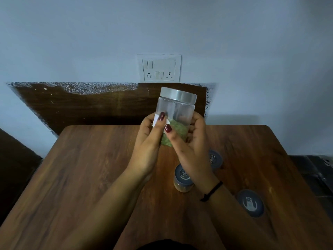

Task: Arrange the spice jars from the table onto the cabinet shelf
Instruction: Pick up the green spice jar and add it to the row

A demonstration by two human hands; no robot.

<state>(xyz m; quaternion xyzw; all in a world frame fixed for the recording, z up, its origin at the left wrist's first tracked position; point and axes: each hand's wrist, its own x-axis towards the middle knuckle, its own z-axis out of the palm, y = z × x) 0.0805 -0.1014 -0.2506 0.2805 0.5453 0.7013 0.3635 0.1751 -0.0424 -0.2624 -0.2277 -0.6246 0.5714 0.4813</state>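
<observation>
A clear jar (175, 109) with a silver lid and green spice in its lower part is held tilted above the wooden table (86, 168), between both hands. My left hand (147, 143) grips its left side over a white label, thumb on the front. My right hand (189, 141) grips its right side, thumb across the green part. Three small jars with dark lids stand on the table: one (182, 179) under my right wrist, one (215, 158) partly hidden behind my right hand, one (250, 202) at the right. No cabinet shelf is in view.
The table stands against a pale wall with a switch and socket plate (159, 68) and a dark wooden panel (90, 105) behind it. Dark furniture (317, 170) sits to the right of the table, and another dark edge (14, 159) at the left.
</observation>
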